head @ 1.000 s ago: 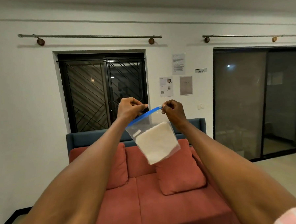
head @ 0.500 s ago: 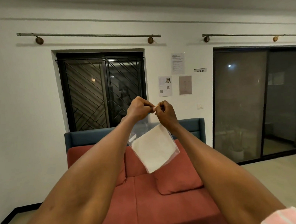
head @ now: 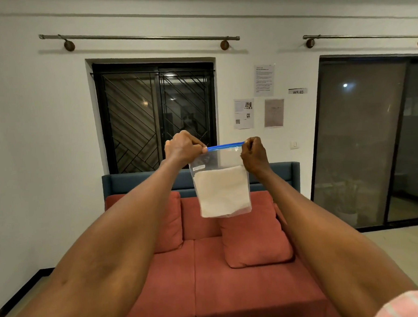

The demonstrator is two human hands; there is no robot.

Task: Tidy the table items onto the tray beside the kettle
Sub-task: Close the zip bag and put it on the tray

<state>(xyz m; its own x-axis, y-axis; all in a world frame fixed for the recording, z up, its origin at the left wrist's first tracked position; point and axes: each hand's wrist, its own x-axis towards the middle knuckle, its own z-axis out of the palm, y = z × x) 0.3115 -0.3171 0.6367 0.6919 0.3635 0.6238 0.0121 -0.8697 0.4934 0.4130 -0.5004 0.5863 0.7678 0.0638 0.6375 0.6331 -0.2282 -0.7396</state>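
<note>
Hands held up before us, left hand and right hand pinching a zip bag of white cloth by its blue top corners; no tray or kettle visible, so stowing seems undone.

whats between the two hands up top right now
In the head view, only the bag's blue zip strip spans the gap between the left hand and right hand; each pinches one end, and the clear bag hangs below.

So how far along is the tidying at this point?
Nothing visibly done: no tray, table or kettle in view. In hand: left hand and right hand pinch the blue-zip bag, white cloth inside, above the red sofa. Left: placing it on the tray.
</note>
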